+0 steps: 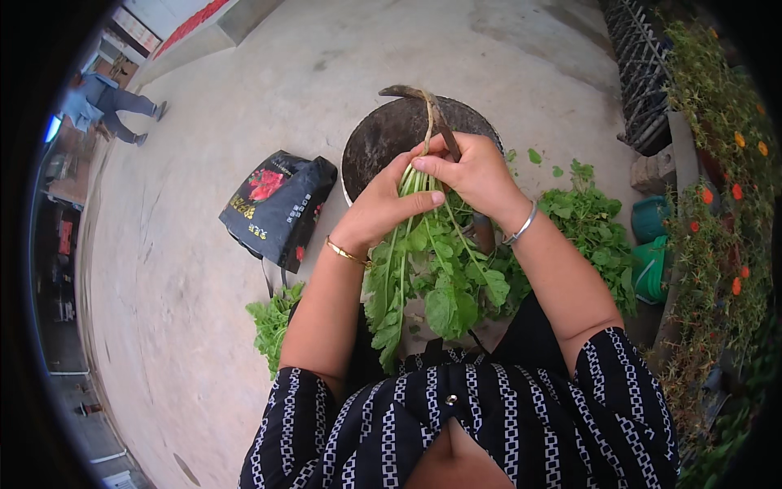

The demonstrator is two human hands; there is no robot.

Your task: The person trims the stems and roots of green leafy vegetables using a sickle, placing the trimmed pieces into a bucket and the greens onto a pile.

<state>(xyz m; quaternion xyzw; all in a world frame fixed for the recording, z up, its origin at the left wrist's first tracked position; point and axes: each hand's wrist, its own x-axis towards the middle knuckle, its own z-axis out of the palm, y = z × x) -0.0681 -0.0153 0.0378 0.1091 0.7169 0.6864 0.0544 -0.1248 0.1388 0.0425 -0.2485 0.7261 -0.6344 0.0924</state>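
Observation:
My left hand (389, 202) is closed round the pale stems of a leafy green plant (444, 303). Its leaves hang down toward my lap, and its thin root points up and away from me. In my right hand (472, 173) is a sickle (446, 130) with a dark, rusty curved blade; its brown handle (484, 235) shows below the hand. The blade lies against the root, and my right thumb also touches the stems. Both hands are over the near part of a dark round bucket (376, 140), whose lower part they hide.
Piles of greens (590, 228) lie to the right, with another bunch (275, 324) at left. A black bag with red flower print (277, 208) sits left of the bucket. Green pails (649, 269) and flowering plants (717, 196) line the right side. A person (110, 104) is far left.

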